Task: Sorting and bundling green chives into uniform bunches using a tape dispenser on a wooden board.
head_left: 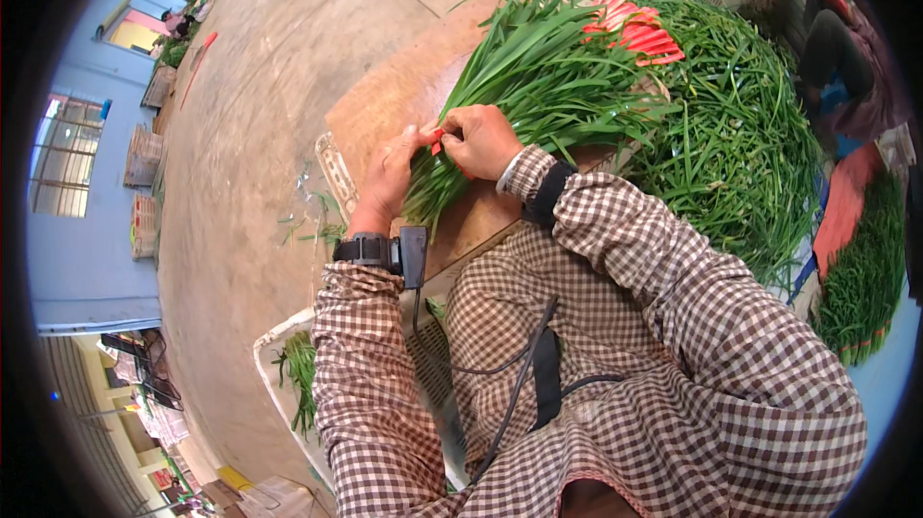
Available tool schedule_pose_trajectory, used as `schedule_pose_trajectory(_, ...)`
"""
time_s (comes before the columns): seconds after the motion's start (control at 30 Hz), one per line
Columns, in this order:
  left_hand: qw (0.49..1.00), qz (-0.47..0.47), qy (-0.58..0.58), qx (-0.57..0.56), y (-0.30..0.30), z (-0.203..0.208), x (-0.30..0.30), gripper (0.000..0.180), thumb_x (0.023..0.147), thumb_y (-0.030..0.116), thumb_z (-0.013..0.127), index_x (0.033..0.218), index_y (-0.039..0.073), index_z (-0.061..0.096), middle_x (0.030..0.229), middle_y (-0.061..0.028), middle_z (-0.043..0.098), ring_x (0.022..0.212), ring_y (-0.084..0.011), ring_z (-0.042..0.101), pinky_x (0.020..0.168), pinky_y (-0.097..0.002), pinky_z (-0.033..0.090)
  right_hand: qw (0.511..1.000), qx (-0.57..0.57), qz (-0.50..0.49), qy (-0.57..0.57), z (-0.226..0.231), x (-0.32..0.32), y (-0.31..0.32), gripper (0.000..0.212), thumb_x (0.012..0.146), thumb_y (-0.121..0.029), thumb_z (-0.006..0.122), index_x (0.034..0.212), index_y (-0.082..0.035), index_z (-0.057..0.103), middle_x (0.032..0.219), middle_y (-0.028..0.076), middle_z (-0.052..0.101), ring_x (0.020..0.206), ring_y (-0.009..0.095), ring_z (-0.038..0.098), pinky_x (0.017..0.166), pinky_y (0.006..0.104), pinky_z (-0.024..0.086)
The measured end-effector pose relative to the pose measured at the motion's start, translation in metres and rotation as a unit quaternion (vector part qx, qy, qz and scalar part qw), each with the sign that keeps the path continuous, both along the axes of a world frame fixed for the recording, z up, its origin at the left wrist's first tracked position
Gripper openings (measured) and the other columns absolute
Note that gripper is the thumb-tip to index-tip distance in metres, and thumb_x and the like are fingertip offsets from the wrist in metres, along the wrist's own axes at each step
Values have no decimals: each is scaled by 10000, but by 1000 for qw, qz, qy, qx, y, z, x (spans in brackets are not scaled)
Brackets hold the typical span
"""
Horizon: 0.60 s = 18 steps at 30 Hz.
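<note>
Over bundled leaves [519,95], hands [442,152] pinch together.

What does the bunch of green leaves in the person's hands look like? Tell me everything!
The bunch of green leaves is made of long, thin, flat blades, like chives. It lies on a brown board, narrow stem end toward the person, tips fanning out away. The left hand and the right hand pinch it near the stem end, where a small red band shows between the fingers. It rests against a larger heap of greens.

I see even, bright daylight, soft shadows, no glare; sharp centre, heavy fisheye bending, dark vignetted rim.
</note>
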<state>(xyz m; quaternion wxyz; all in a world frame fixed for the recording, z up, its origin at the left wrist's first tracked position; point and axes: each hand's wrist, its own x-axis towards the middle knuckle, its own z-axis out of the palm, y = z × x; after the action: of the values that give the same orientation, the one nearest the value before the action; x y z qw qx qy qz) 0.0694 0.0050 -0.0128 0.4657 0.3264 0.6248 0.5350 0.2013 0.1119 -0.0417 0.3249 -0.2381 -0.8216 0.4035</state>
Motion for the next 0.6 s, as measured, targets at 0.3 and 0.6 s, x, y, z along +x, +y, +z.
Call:
schedule_pose_trajectory(0.3, 984, -36, 171, 33, 0, -1, 5, 257, 873, 63, 585, 1113, -23, 621, 979, -44, 652, 896, -97, 577, 807, -246, 466, 997, -37, 12, -65, 15, -3, -4, 135, 744, -157, 590, 744, -52, 675, 726, 168, 636, 704, 340, 630, 663, 414, 512)
schedule_pose_trajectory(0.6, 963, -15, 269, 20, 3, 0, 9, 164, 884, 68, 573, 995, -42, 625, 920, -74, 666, 816, -109, 615, 745, -241, 489, 997, 14, -15, -75, 8, -5, -5, 131, 743, -160, 600, 742, -53, 675, 661, 156, 625, 634, 322, 622, 609, 399, 505)
